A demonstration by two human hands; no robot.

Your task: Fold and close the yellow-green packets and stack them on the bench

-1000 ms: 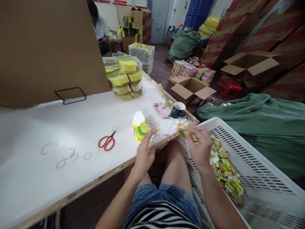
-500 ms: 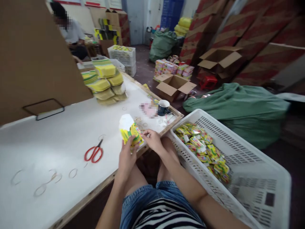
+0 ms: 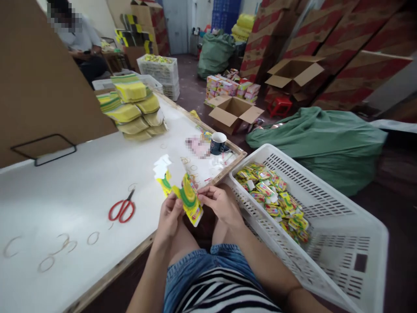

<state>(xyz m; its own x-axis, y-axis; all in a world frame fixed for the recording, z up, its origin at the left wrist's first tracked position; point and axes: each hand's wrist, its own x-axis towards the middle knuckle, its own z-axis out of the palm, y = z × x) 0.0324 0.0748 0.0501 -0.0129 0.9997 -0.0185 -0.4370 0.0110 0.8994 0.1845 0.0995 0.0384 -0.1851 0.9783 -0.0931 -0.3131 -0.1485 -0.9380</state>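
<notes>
Both my hands hold a bunch of yellow-and-green sachets [image 3: 182, 193] over the front edge of the white table [image 3: 65, 187]. My left hand [image 3: 170, 216] grips the bunch from below with curled fingers. My right hand [image 3: 219, 203] pinches its right edge. A white tab of the bunch sticks up at the top left. To my right stands a white slotted crate [image 3: 329, 226] holding several loose sachets [image 3: 273, 198] of the same kind.
Red scissors [image 3: 121, 210] and scattered rubber bands [image 3: 55, 254] lie on the table. A stack of bundled packs [image 3: 133, 108], a dark mug [image 3: 217, 142] and a cardboard sheet [image 3: 48, 69] stand further back. Another person sits at the far left. Open cartons [image 3: 234, 112] and a green sack [image 3: 319, 143] cover the floor.
My right hand came from the crate to the bunch at my left hand. The bunch now stands lifted off the table edge, held in both hands. The view has swung right.
</notes>
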